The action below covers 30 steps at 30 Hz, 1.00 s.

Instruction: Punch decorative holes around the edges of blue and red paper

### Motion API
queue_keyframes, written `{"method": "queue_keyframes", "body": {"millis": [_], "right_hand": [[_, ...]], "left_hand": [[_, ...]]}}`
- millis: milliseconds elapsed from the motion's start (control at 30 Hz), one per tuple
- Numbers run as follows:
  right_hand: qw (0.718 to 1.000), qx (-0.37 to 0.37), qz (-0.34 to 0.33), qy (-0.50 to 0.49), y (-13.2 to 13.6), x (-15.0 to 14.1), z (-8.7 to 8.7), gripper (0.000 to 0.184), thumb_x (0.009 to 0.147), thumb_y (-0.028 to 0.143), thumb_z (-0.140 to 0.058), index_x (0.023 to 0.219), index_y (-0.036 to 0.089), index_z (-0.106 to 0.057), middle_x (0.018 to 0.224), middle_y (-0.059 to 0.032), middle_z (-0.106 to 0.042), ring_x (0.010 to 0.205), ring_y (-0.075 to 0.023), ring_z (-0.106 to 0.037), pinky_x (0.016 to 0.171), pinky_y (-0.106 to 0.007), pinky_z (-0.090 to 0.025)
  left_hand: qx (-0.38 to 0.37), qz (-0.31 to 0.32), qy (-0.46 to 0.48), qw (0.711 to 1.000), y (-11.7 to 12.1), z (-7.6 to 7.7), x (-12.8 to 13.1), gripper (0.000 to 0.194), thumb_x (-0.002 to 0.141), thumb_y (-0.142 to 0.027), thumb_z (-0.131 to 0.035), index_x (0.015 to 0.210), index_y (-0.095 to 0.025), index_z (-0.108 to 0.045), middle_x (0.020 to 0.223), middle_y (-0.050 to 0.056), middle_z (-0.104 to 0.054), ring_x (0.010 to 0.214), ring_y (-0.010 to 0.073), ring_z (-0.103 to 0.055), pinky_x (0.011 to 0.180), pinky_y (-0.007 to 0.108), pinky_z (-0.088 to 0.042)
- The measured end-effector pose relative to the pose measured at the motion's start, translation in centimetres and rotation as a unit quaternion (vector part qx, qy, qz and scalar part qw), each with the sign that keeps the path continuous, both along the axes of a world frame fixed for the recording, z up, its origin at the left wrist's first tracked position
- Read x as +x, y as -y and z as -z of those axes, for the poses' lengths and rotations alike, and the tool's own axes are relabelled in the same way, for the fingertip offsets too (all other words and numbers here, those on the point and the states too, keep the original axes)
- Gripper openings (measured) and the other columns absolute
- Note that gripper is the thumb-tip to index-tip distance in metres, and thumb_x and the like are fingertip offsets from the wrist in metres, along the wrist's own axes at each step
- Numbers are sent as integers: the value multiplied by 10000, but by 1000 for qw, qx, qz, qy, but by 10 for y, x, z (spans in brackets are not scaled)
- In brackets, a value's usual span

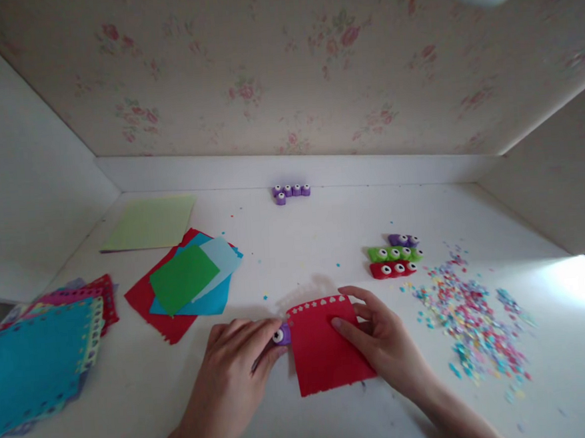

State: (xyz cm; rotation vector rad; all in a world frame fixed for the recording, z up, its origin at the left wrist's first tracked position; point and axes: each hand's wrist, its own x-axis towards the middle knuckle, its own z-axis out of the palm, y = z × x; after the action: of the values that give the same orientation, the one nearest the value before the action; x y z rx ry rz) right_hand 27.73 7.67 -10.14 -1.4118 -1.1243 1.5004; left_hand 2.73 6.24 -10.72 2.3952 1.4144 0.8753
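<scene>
My left hand (239, 359) is closed around a small purple craft punch (280, 335) with a white button on top. The punch sits against the left edge of a red paper sheet (326, 350), near its top left corner. Between thumb and fingers, my right hand (375, 333) grips that sheet by its right side. Small punched shapes, among them stars and hearts, run in a row along the sheet's top edge. The jaw of the punch and the ends of some fingers are hidden.
Purple punches (295, 191) stand at the back. Rows of red punches (393, 269), green punches (395, 253) and purple ones lie right, beside scattered confetti (472, 320). On the left are overlapping coloured sheets (184, 280), pale green paper (147, 224) and a pile of edge-punched sheets (42, 356).
</scene>
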Motion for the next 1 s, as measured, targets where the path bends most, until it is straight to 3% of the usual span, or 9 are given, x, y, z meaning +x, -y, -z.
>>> {"method": "queue_keyframes", "body": {"millis": [500,633,700,833,1000], "right_hand": [[999,-34,1,3,5,-1,-2,528,821,525,-717,1233,280,-496,1008,-67,-746,672,-241,-733,552,-355,-609],[992,29,-25,124,8,0,2,472,874,488,-663,1277,281,-531,980,-71,-741,667,-229,-716,545,-357,-609],[960,130,-29,246,9,2,1,466,876,437,-670,1304,286,-563,1075,-107,-715,784,-261,-716,643,-419,-628],[854,333,-76,392,7,9,-3,454,888,315,-654,1338,322,-589,1437,-118,-527,1205,-360,-577,931,-577,-553],[796,368,-228,423,3,11,-1,459,912,271,-626,1365,336,-583,1406,-54,-593,1313,-329,-524,1130,-633,-369]], "left_hand": [[-3,9,-3,1000,0,-1,1,234,991,-279,-567,1218,-230,-597,1054,31,-743,930,212,-671,838,364,-465],[16,24,-16,999,0,-2,2,247,986,-282,-577,1221,-213,-605,1077,36,-743,944,218,-670,843,374,-458],[13,23,-25,999,1,-2,2,270,990,-312,-569,1236,-206,-600,1089,43,-740,952,222,-669,848,380,-458],[8,-10,-39,999,3,-4,0,330,972,-404,-578,1236,-208,-609,1108,58,-727,972,244,-667,848,394,-469],[-9,-8,-53,999,6,-5,-1,220,969,-312,-592,1170,-238,-640,1064,31,-736,936,236,-659,845,393,-448]]}}
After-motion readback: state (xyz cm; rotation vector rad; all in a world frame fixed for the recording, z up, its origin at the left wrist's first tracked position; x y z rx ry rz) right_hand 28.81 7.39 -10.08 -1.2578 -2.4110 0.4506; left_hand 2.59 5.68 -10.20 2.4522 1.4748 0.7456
